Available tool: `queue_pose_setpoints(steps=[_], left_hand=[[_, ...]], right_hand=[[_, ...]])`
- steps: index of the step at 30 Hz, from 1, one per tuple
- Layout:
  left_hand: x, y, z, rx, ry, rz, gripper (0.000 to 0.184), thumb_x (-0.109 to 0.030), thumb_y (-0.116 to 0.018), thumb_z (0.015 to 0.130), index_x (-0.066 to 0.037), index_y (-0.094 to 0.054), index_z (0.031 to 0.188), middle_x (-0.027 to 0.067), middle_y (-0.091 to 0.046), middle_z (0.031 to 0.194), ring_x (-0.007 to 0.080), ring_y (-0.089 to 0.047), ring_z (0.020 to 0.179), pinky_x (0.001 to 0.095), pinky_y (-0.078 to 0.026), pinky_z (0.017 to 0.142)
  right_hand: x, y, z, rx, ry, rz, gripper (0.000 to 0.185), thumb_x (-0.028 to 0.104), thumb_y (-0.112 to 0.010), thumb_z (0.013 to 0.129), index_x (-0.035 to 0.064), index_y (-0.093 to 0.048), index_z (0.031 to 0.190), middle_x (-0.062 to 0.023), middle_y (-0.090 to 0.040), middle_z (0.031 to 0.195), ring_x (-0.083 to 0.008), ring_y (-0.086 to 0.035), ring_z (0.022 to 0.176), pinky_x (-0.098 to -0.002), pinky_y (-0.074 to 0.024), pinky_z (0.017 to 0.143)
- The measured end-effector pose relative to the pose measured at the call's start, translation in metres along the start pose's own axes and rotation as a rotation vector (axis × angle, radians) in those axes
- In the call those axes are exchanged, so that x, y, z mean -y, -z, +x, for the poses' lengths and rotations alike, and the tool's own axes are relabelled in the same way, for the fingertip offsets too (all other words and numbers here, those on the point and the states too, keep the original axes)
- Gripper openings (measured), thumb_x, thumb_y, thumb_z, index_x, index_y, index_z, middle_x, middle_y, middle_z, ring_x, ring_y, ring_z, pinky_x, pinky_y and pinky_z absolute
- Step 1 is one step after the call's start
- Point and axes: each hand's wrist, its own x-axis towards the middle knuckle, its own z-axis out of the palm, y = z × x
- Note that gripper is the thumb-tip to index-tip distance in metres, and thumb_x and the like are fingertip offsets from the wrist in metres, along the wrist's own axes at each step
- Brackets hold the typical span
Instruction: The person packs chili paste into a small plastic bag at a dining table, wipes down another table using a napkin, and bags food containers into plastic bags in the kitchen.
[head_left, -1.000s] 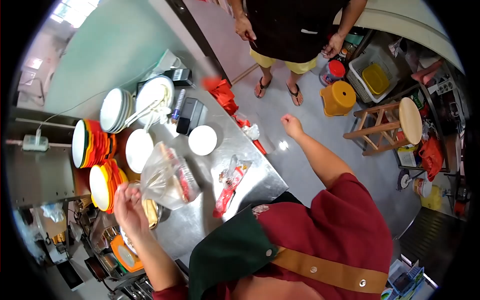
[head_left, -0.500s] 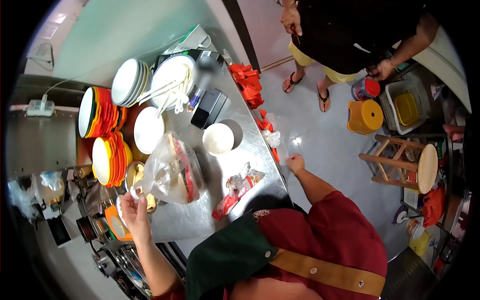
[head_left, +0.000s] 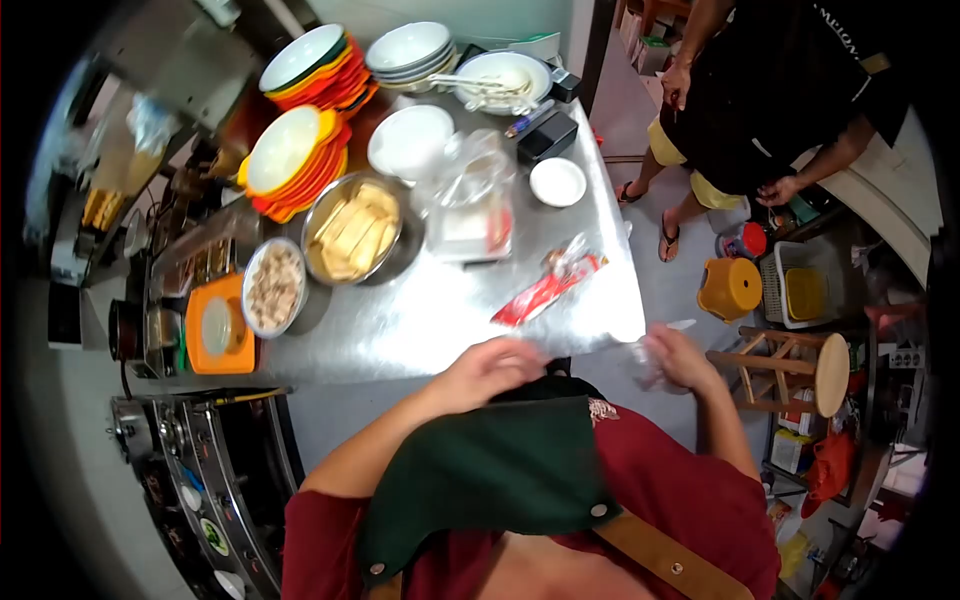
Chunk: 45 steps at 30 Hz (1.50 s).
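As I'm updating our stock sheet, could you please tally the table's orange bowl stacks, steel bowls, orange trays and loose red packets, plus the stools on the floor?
Orange bowl stacks: 2
Steel bowl: 1
Orange tray: 1
Loose red packet: 1
Stools: 2
Total: 7

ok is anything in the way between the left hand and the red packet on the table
Nothing visible: only a strip of steel tabletop shows between the left hand and the red packet.
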Motion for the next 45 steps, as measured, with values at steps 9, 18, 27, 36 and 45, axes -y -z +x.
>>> queue_pose_setpoints(steps=[9, 18, 27, 36, 45], left_hand=[[-0.021, 0.013, -0.128, 0.161, -0.003, 1.171, 0.018, -0.010, -0.054, 0.070, -0.005, -0.060, 0.085, 0.0074, -0.060, 0.068, 0.0146, -0.057, 0.066, 0.0271, -0.044, 0.062], [-0.019, 0.035, -0.164, -0.096, -0.034, -0.243, 0.043, -0.007, -0.056, 0.079, 0.001, -0.040, 0.117, 0.0135, -0.056, 0.099, 0.0146, -0.057, 0.073, 0.0240, -0.047, 0.063], [-0.004, 0.042, -0.148, -0.474, -0.120, -0.326, 0.034, -0.001, -0.060, 0.073, 0.002, -0.045, 0.104, 0.0113, -0.059, 0.091, 0.0119, -0.056, 0.071, 0.0211, -0.045, 0.060], [0.018, 0.070, -0.138, -0.592, 0.052, -0.500, 0.013, -0.004, -0.065, 0.070, -0.002, -0.055, 0.079, 0.0079, -0.060, 0.078, 0.0131, -0.057, 0.064, 0.0215, -0.045, 0.057], [-0.005, 0.068, -0.164, -0.723, -0.142, 0.443, 0.020, -0.001, -0.061, 0.071, -0.006, -0.047, 0.085, 0.0023, -0.056, 0.073, 0.0077, -0.052, 0.064, 0.0208, -0.043, 0.054]], right_hand=[[0.081, -0.184, -0.090, 0.210, 0.437, 0.224, 0.012, 0.018, -0.046, 0.086, 0.0071, -0.046, 0.082, 0.0024, -0.048, 0.070, -0.0053, -0.046, 0.063, -0.0202, -0.0410, 0.054], [0.106, -0.207, -0.080, 0.087, 0.473, 0.626, 0.016, 0.022, -0.050, 0.086, 0.0068, -0.047, 0.080, 0.0030, -0.047, 0.069, -0.0045, -0.045, 0.061, -0.0187, -0.0418, 0.057], [0.121, -0.203, -0.013, -0.257, 0.607, 0.351, 0.014, 0.013, -0.060, 0.079, 0.0039, -0.050, 0.075, 0.0035, -0.049, 0.065, -0.0017, -0.041, 0.058, -0.0168, -0.0330, 0.050], [0.110, -0.234, -0.012, -0.274, 0.906, -0.145, 0.011, 0.014, -0.056, 0.079, 0.0036, -0.053, 0.081, -0.0078, -0.054, 0.069, -0.0146, -0.052, 0.058, -0.0289, -0.0399, 0.050], [0.106, -0.267, -0.007, 0.472, 0.434, 0.713, 0.022, 0.015, -0.051, 0.083, 0.0043, -0.049, 0.102, -0.0088, -0.053, 0.098, -0.0128, -0.050, 0.086, -0.0279, -0.0403, 0.076]])
